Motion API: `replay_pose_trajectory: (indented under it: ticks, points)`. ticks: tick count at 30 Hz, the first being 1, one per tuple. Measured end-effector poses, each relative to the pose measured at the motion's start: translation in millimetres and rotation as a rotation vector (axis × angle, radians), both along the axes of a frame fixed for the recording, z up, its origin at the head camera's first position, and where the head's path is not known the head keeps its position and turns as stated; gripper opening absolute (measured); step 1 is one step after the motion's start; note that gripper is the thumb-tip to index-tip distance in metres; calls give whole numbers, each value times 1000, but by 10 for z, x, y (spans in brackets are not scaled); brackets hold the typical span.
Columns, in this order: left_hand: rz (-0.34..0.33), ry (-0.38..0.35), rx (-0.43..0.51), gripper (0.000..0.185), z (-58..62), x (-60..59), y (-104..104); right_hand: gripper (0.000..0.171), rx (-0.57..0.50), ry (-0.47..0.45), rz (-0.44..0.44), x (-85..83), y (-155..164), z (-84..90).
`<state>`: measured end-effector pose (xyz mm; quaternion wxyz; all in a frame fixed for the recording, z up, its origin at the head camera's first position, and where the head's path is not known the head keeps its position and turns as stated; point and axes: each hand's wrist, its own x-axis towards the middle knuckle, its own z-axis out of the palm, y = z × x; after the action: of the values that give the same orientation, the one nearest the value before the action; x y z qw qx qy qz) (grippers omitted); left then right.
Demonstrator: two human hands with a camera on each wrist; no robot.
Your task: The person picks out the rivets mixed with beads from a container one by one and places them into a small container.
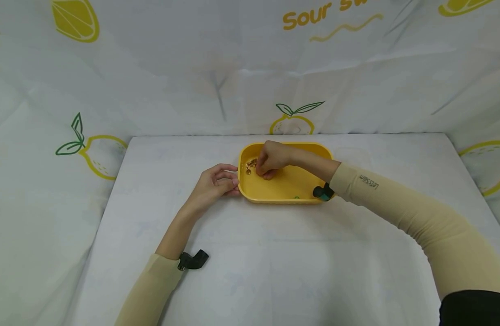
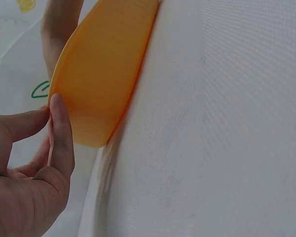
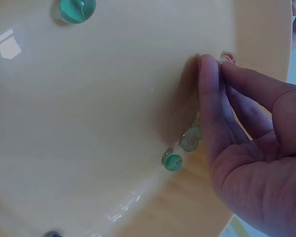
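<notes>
A yellow tray [image 1: 290, 195] with rounded corners sits on the white-covered table. My left hand [image 1: 216, 183] is at its left side, and in the left wrist view a pinch of fingertips meets on the tray's rim. My right hand [image 1: 273, 159] reaches down inside the tray, near its left end. In the right wrist view its fingertips come together just beside a red-and-white marble [image 3: 228, 58]; I cannot tell whether anything lies between them. A green marble [image 3: 172, 161] and a pale marble [image 3: 189, 140] lie close to this hand, the pale one partly covered.
Another green marble [image 3: 77, 9] lies apart, by the tray's near wall, and a blue marble [image 3: 53, 234] peeks in at the bottom of the right wrist view. A white lemon-print cloth [image 1: 172, 90] hangs behind the table's far edge. Black wrist cameras sit on both forearms.
</notes>
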<state>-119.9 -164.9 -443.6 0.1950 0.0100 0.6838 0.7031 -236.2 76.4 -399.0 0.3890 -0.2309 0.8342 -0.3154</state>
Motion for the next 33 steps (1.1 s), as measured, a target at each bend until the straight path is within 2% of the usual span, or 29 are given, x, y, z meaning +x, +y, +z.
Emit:
replay_pose_trajectory:
  ticks: [8,15,27,33]
  points:
    - [1,0,-13,40,11,-5,7,16,-9,-42,-43,4,60,70]
    - [1,5,-23,41,23,-7,3,17,-62,-70,-80,31,135,127]
    - [-1,8,-20,41,16,-10,7,25,-113,-40,-136,63,340,348]
    - [-1,12,-28,40,7,-9,11,27,-133,-36,-159,93,437,390]
